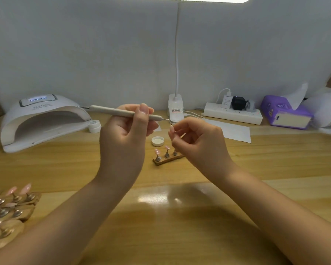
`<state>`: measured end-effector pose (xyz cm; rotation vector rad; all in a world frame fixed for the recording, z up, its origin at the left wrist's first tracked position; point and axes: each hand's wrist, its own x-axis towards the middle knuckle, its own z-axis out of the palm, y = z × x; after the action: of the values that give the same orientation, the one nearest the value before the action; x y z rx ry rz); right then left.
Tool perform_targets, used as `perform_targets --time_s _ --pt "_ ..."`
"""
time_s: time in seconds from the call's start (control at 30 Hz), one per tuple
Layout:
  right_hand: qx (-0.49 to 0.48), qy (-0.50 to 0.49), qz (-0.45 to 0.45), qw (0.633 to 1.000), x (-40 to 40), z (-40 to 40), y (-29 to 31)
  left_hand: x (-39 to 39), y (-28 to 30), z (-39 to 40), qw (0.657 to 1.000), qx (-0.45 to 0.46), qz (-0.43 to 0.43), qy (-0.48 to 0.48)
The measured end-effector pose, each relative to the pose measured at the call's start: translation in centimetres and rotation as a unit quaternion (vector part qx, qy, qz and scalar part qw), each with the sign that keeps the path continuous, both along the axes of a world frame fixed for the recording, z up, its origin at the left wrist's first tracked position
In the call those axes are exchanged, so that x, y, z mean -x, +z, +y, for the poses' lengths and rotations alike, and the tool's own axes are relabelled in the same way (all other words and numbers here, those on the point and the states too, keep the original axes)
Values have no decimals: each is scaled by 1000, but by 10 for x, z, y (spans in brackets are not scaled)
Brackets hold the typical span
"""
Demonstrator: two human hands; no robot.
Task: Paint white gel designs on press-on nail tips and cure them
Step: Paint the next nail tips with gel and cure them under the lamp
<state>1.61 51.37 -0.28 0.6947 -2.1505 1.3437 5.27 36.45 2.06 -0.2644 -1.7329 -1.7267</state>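
My left hand (130, 129) grips a grey dotting pen (111, 110) held level above the table, its thin metal tip pointing right. My right hand (195, 138) hovers just right of that tip with curled fingers pinched together; whether it holds anything I cannot tell. Below the hands a small wooden holder (167, 159) carries pink nail tips (158, 151) on metal stands. An open white gel jar (158, 141) sits behind the holder, and another small white jar (94, 126) stands by the curing lamp (42, 119) at the back left.
More wooden holders with pink nail tips (9, 205) lie at the near left edge. A white desk lamp base (175, 108), a power strip (233, 112), a white paper sheet (231, 131) and a purple tissue pack (285, 111) line the back.
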Motion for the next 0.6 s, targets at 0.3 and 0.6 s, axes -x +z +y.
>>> perform_targets --time_s 0.3,0.6 --pt "-4 -2 6 1000 -4 -1 4 -5 0 2 992 110 60 34" --pt "-21 -2 16 1000 -5 -1 5 -2 -3 1 985 151 76 45"
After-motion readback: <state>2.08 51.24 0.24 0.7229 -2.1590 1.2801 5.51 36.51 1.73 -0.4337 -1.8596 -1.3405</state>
